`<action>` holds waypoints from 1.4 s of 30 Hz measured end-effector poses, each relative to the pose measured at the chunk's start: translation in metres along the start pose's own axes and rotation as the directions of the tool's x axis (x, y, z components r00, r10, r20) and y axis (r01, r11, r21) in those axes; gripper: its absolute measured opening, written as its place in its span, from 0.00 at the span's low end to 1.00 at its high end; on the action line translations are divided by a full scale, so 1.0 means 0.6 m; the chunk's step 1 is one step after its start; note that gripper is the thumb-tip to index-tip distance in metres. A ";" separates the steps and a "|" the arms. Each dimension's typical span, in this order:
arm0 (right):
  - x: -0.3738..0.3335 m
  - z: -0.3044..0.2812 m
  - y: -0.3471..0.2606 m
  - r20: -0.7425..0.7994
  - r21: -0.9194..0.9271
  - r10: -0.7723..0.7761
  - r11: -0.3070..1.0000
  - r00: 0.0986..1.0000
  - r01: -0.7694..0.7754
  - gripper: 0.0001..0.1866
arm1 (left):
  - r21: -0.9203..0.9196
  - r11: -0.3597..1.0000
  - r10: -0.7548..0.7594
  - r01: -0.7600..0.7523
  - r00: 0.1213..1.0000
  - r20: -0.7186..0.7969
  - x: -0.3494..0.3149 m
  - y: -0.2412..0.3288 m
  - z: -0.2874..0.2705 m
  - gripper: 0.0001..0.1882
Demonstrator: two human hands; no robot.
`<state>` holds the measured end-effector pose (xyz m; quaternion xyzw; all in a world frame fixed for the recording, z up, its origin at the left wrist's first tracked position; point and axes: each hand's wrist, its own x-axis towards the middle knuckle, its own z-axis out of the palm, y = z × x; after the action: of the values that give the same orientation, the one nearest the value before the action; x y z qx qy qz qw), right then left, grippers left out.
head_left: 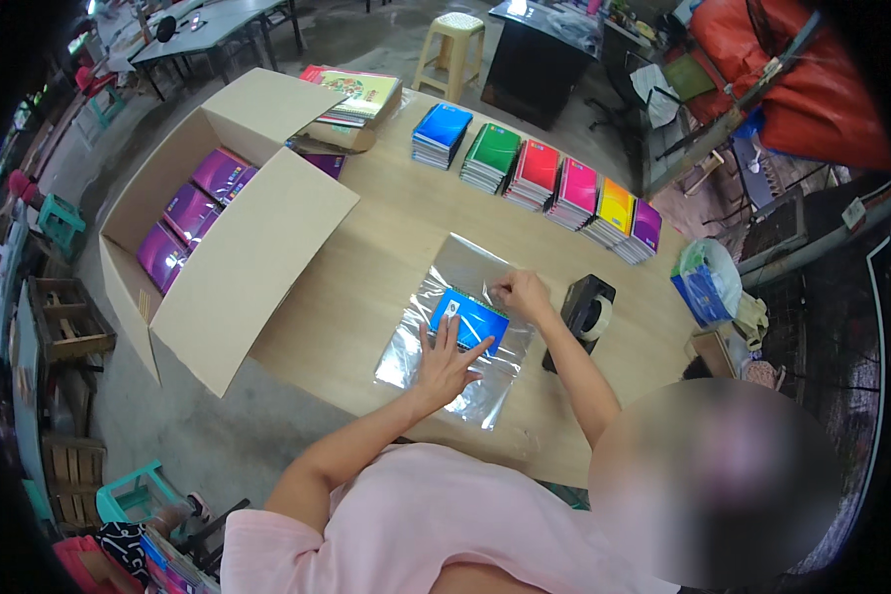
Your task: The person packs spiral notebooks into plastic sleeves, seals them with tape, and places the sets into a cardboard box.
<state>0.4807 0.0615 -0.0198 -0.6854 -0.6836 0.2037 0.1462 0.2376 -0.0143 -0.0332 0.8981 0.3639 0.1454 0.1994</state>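
A blue spiral-bound notebook lies on a shiny clear plastic sheet spread over the table. My left hand rests with its fingers spread on the notebook's near part, pressing it flat. Beyond the notebook's right end, my right hand is closed, its fingertips pinching the plastic near the spiral edge. Exactly how much film is between those fingers is hard to see. Just right of that hand stands a black tape dispenser with a roll of tape.
Along the table's far edge runs a row of notebook stacks: blue, green, red, pink, yellow and purple. An open cardboard box on the left holds purple packs. Books lie behind it. A lined blue bin stands right.
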 end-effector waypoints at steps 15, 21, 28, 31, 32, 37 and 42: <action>-0.121 0.095 -0.112 -0.399 -0.047 -0.098 0.995 0.912 0.086 0.07 | 0.071 0.997 0.032 -0.029 0.999 -0.040 -0.018 0.000 0.019 0.33; -0.125 0.105 -0.105 -0.416 -0.037 -0.057 0.998 0.907 0.046 0.07 | 0.170 0.985 0.027 -0.001 0.989 -0.148 0.005 0.000 0.055 0.19; -0.114 0.124 -0.108 -0.336 -0.032 0.033 0.998 0.941 -0.046 0.10 | -0.022 0.997 -0.072 0.070 0.991 -0.112 0.016 -0.030 0.093 0.31; -0.117 0.126 -0.107 -0.385 -0.128 0.004 0.990 0.923 -0.057 0.06 | 0.253 0.966 -0.079 0.053 0.992 0.094 0.027 -0.010 0.057 0.27; -0.112 0.124 -0.116 -0.409 -0.139 -0.039 0.990 0.912 -0.019 0.04 | 0.281 0.958 -0.082 0.059 0.994 0.070 0.030 -0.013 0.064 0.27; -0.126 0.119 -0.133 -0.294 -0.263 -0.034 0.964 0.955 -0.047 0.10 | 0.059 0.998 0.008 -0.002 0.995 -0.101 0.036 -0.013 0.063 0.32; -0.164 0.099 -0.161 -0.240 -0.318 -0.059 0.948 0.969 -0.021 0.30 | 0.018 0.995 0.095 -0.095 0.995 0.002 -0.025 -0.064 -0.017 0.28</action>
<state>0.3696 -0.0388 -0.0176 -0.7131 -0.6908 0.0026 0.1193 0.2003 0.0027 -0.0439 0.9163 0.3217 0.1508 0.1846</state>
